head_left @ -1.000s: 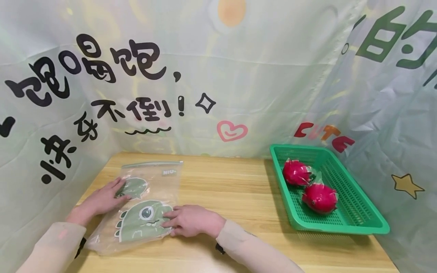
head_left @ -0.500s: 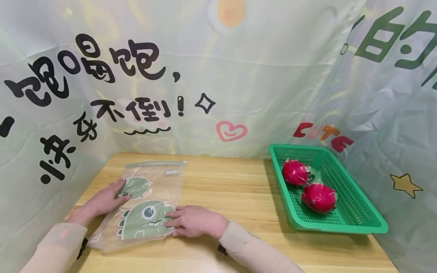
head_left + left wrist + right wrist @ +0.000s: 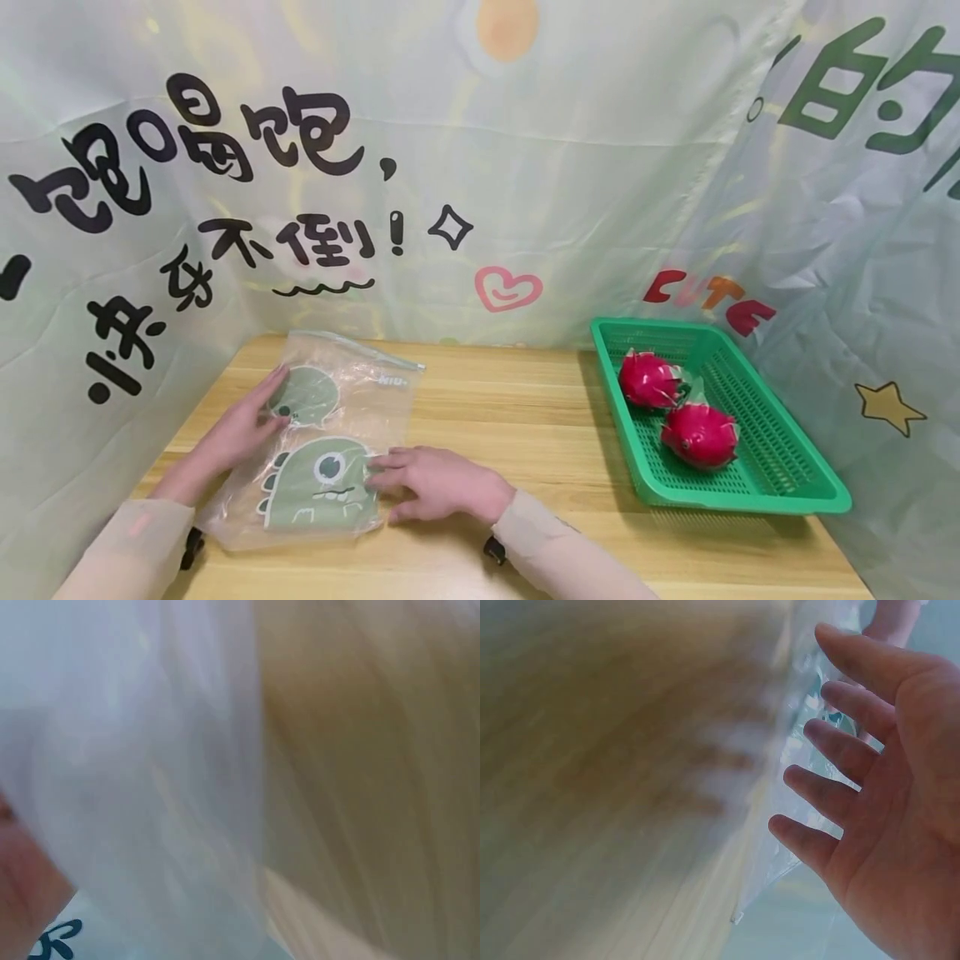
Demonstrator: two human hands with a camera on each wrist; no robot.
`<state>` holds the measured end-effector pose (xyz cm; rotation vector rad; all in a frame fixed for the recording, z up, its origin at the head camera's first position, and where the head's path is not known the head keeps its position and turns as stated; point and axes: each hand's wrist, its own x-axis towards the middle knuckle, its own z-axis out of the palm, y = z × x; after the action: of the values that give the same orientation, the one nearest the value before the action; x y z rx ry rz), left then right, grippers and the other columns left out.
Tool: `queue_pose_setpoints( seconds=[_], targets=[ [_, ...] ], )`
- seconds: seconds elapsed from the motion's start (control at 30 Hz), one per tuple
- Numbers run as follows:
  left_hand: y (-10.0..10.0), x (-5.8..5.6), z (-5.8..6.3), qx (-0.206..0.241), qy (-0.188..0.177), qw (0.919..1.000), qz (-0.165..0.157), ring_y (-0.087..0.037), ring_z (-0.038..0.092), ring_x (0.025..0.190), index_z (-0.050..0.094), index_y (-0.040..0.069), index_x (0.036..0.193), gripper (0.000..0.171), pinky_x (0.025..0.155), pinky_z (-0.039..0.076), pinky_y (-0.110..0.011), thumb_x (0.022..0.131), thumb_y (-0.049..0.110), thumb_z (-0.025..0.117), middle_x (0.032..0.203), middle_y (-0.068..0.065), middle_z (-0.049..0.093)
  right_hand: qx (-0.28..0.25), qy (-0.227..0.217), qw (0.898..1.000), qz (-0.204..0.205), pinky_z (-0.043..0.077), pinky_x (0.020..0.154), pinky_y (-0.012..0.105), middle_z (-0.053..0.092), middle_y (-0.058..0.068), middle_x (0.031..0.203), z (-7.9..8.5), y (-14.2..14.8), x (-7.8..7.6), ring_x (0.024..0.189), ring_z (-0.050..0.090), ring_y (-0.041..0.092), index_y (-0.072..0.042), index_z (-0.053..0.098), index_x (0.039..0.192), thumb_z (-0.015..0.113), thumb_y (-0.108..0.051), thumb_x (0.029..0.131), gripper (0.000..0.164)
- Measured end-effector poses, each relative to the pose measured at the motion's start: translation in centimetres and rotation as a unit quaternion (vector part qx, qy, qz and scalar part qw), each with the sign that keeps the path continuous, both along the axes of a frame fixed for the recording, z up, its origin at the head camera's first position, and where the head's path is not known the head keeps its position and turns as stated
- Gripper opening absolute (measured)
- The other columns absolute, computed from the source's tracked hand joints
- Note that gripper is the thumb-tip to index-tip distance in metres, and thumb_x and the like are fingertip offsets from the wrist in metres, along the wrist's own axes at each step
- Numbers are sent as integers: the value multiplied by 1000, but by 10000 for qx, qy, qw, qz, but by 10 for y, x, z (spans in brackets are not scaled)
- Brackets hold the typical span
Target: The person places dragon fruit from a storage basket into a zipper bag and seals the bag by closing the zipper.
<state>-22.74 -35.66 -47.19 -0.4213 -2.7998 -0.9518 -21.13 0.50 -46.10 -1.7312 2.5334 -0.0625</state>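
A clear zip bag point(image 3: 367, 408) with green dinosaur prints lies on the left of the wooden table, its zip edge higher at the left corner than at the right. My left hand point(image 3: 240, 429) is at the bag's left side, fingers extended and thumb apart, touching the plastic. In the left wrist view, the bag's film point(image 3: 165, 772) covers much of the picture and only part of the hand shows at the edge. My right hand point(image 3: 442, 483) has its fingers spread against the bag's right side; in the right wrist view the fingers point(image 3: 817, 791) are straight and apart.
A green plastic basket point(image 3: 750, 502) stands at the right of the table, with two dragon fruits point(image 3: 701, 435) in it. Printed cloth point(image 3: 562, 167) hangs behind and along both sides of the wooden table point(image 3: 517, 408).
The bag has shifted slightly right and away from me, and its top left corner has risen. My left hand has moved forward with it; the right hand has moved slightly right. The basket stays put.
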Motion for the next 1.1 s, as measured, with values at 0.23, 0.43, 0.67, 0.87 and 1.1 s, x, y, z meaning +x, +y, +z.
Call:
queue_pose_setpoints(
  seconds=[0.23,0.43,0.67,0.87,1.1],
  targets=[
    [26,2,12,102,829,9965,28,-47,63,115,27,10,164,95,84,62,-27,85,-12,75,169,-18,22,-1019,-80,9930,-584,38,120,32,43,1,163,7,13,-8,146,45,18,-18,51,155,64,-35,104,56],
    [49,5,20,346,1267,9913,-117,-38,68,106,33,11,163,94,82,57,-14,82,-16,74,169,-12,26,-2128,-204,9704,-1128,38,121,39,45,5,162,11,26,-15,147,45,23,-14,52,153,66,-25,103,54],
    [73,5,31,458,2030,9769,-487,-10,66,78,40,5,159,95,73,59,-16,76,-24,74,167,-12,33,-3419,-110,9275,-1506,37,122,45,46,8,160,17,44,-27,147,45,26,-12,53,151,68,-19,102,53],
    [94,9,42,589,2634,9583,-934,-8,63,73,45,-2,154,96,68,56,-13,68,-29,77,161,-22,40,-4390,341,8843,-1555,40,119,50,47,15,158,21,59,-41,144,48,34,-3,55,147,71,-12,97,53],
    [114,16,55,625,3100,9394,-1325,-9,63,73,46,-3,152,96,71,54,-10,66,-31,77,160,-21,42,-5032,264,8395,-2035,39,120,50,47,10,160,24,80,-57,144,48,33,-4,53,150,70,-12,98,55]
  ],
)
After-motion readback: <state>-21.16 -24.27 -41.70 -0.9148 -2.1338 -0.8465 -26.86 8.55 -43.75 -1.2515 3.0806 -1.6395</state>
